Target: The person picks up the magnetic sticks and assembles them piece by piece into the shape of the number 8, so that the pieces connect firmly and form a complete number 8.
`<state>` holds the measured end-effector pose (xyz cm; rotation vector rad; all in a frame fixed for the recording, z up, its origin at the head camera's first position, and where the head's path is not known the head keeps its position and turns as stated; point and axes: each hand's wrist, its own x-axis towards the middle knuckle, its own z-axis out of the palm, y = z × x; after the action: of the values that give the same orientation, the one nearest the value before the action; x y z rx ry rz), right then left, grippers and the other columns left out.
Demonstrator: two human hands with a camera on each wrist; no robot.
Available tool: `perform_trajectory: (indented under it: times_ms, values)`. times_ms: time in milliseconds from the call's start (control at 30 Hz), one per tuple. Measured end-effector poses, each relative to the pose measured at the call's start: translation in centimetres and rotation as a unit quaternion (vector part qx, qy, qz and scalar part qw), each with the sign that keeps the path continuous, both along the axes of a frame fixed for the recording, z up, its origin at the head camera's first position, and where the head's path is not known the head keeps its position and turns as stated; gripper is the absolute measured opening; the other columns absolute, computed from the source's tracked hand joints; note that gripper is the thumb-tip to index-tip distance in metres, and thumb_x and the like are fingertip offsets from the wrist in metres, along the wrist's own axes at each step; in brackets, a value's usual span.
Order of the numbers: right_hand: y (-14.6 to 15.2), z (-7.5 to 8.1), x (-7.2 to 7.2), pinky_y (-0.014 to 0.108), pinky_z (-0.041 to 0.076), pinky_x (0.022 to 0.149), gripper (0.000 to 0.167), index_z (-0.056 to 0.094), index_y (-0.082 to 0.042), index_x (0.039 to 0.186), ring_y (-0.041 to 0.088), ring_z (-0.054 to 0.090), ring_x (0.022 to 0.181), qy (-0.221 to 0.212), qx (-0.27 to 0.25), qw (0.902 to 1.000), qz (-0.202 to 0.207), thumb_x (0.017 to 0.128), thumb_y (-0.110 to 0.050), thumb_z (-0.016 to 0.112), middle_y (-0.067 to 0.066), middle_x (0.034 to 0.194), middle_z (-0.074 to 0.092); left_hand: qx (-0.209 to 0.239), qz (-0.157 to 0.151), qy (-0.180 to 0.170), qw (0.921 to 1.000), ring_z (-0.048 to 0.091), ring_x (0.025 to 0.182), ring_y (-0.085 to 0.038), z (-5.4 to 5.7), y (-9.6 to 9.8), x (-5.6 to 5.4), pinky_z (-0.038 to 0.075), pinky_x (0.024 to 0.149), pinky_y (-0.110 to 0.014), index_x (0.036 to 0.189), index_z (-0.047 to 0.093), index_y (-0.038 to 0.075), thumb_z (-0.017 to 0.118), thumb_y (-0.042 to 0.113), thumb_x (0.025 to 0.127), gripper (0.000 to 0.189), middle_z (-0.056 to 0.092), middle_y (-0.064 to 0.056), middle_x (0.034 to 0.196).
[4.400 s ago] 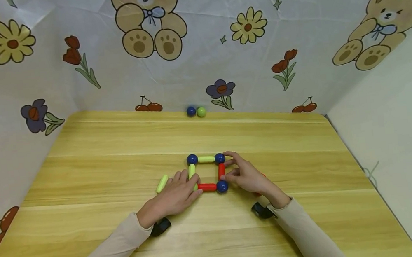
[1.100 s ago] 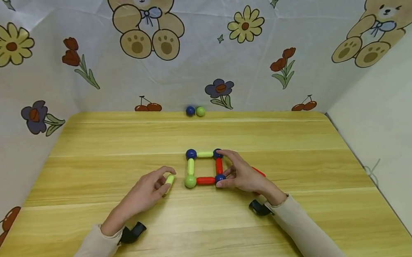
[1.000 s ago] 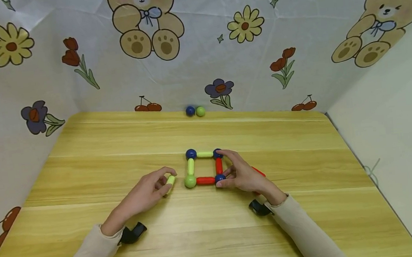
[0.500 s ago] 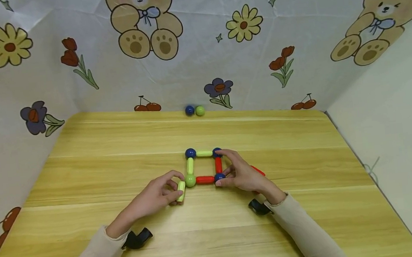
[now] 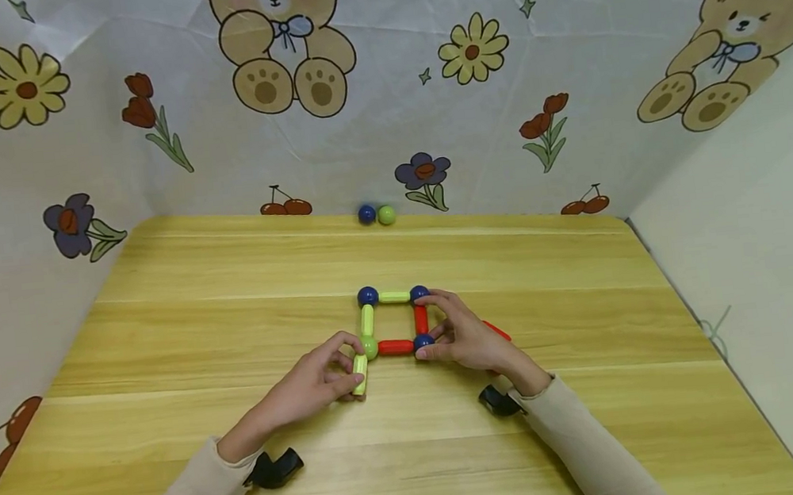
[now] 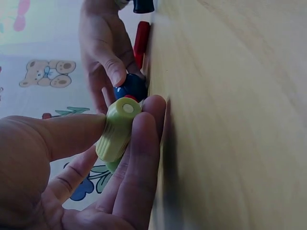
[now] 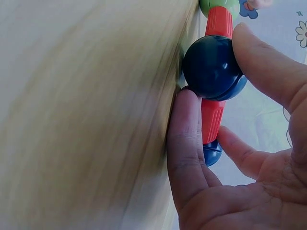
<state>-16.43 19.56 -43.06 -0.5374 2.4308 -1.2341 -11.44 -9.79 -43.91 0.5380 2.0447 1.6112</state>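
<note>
A wood-grain worktop [image 5: 551,288] is spreading across the lower view, and a whitish sheet [image 5: 384,121] printed with bears [image 5: 287,51] and flowers [image 5: 471,50] is hanging behind it. At the far edge, a loose blue ball [image 5: 367,214] and a loose green ball [image 5: 386,215] are sitting side by side. Mid-worktop, a square of rods and balls [image 5: 396,347] is lying flat. The left hand [image 5: 316,383] is pinching a yellow-green rod [image 5: 360,377] at the square's green corner ball [image 5: 370,346], its grip narrowed to the rod's thickness. The right hand's [image 5: 470,340] grip is holding the near-right blue ball [image 5: 422,343] between thumb and fingers.
</note>
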Motion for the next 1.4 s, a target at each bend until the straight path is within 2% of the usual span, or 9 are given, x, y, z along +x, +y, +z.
perform_trajectory:
  times_ms: [333, 600, 867, 1000, 1067, 1133, 1200, 1267, 1400]
  values:
    - [-0.1, 0.0, -0.1, 0.034, 0.054, 0.087, 0.078, 0.039, -0.012, 0.15, 0.023, 0.064, 0.102, 0.002, 0.004, 1.0, -0.005, 0.085, -0.022, 0.082, 0.016, 0.162, 0.016, 0.015, -0.005, -0.011, 0.9998, 0.074, 0.085, -0.027, -0.6, 0.4, 0.1, 0.06, 0.073, -0.033, 0.121, 0.047, 0.004, 0.058, 0.007, 0.101, 0.023, 0.058, -0.021, 0.103]
    - [0.0, 0.0, -0.1, 0.035, 0.054, 0.087, 0.078, 0.039, -0.012, 0.15, 0.023, 0.064, 0.102, 0.002, 0.005, 1.0, -0.005, 0.085, -0.021, 0.081, 0.016, 0.162, 0.016, 0.013, -0.006, -0.016, 0.9998, 0.073, 0.083, -0.026, -0.8, 0.6, 0.0, 0.06, 0.072, -0.032, 0.12, 0.048, 0.001, 0.056, 0.008, 0.102, 0.021, 0.057, -0.018, 0.101]
    - [0.1, 0.1, -0.1, 0.036, 0.055, 0.088, 0.078, 0.039, -0.012, 0.15, 0.024, 0.064, 0.103, 0.001, 0.006, 1.0, -0.005, 0.085, -0.022, 0.082, 0.016, 0.162, 0.017, -0.016, 0.0, 0.008, 0.9998, 0.069, 0.074, -0.021, -0.6, 0.9, 0.2, 0.059, 0.066, -0.03, 0.118, 0.05, 0.004, 0.058, 0.009, 0.102, 0.019, 0.057, -0.016, 0.097]
    - [0.1, 0.1, -0.1, 0.036, 0.055, 0.088, 0.078, 0.039, -0.011, 0.149, 0.024, 0.064, 0.104, 0.002, 0.005, 1.0, -0.004, 0.085, -0.021, 0.082, 0.016, 0.162, 0.017, -0.043, -0.021, 0.025, 0.9985, 0.068, 0.075, -0.02, -0.2, 0.5, 0.1, 0.056, 0.066, -0.029, 0.119, 0.052, 0.006, 0.054, 0.013, 0.104, 0.017, 0.061, -0.014, 0.098]
    - [0.0, 0.1, -0.1, 0.036, 0.055, 0.087, 0.077, 0.039, -0.011, 0.149, 0.024, 0.064, 0.103, 0.002, 0.004, 1.0, -0.002, 0.085, -0.021, 0.081, 0.016, 0.162, 0.017, -0.067, -0.032, 0.049, 0.996, 0.067, 0.075, -0.018, 0.1, 0.0, -0.2, 0.053, 0.064, -0.027, 0.12, 0.055, 0.008, 0.052, 0.016, 0.105, 0.017, 0.064, -0.012, 0.098]
    - [0.0, 0.1, -0.1, 0.035, 0.056, 0.087, 0.077, 0.039, -0.011, 0.149, 0.024, 0.064, 0.103, 0.004, 0.004, 1.0, 0.0, 0.086, -0.021, 0.081, 0.016, 0.162, 0.018, -0.089, -0.03, 0.075, 0.9928, 0.066, 0.075, -0.018, 0.4, -0.6, -0.7, 0.05, 0.062, -0.026, 0.121, 0.057, 0.01, 0.051, 0.017, 0.106, 0.018, 0.066, -0.01, 0.098]
    - [0.0, 0.0, -0.1, 0.035, 0.056, 0.087, 0.077, 0.039, -0.011, 0.149, 0.024, 0.064, 0.103, 0.004, 0.002, 1.0, 0.0, 0.086, -0.022, 0.081, 0.016, 0.162, 0.018, -0.109, -0.012, 0.098, 0.9891, 0.064, 0.075, -0.018, 0.6, -1.1, -1.5, 0.048, 0.061, -0.027, 0.12, 0.06, 0.01, 0.052, 0.017, 0.106, 0.018, 0.067, -0.009, 0.1]
    - [0.0, 0.0, -0.1, 0.035, 0.056, 0.087, 0.077, 0.039, -0.011, 0.149, 0.024, 0.064, 0.103, 0.005, 0.002, 1.0, 0.0, 0.086, -0.022, 0.081, 0.016, 0.162, 0.018, -0.119, 0.016, 0.109, 0.9867, 0.063, 0.079, -0.018, 0.4, -1.5, -2.5, 0.048, 0.064, -0.028, 0.12, 0.061, 0.009, 0.053, 0.017, 0.105, 0.018, 0.067, -0.011, 0.104]
    - [0.1, -0.2, -0.1, 0.034, 0.055, 0.087, 0.077, 0.039, -0.011, 0.149, 0.024, 0.064, 0.103, 0.003, 0.001, 1.0, 0.0, 0.086, -0.022, 0.081, 0.016, 0.162, 0.018, -0.106, 0.07, 0.069, 0.9895, 0.059, 0.093, -0.021, -0.5, -1.8, -5.0, 0.048, 0.077, -0.032, 0.126, 0.059, 0.007, 0.054, 0.016, 0.104, 0.024, 0.063, -0.013, 0.113]
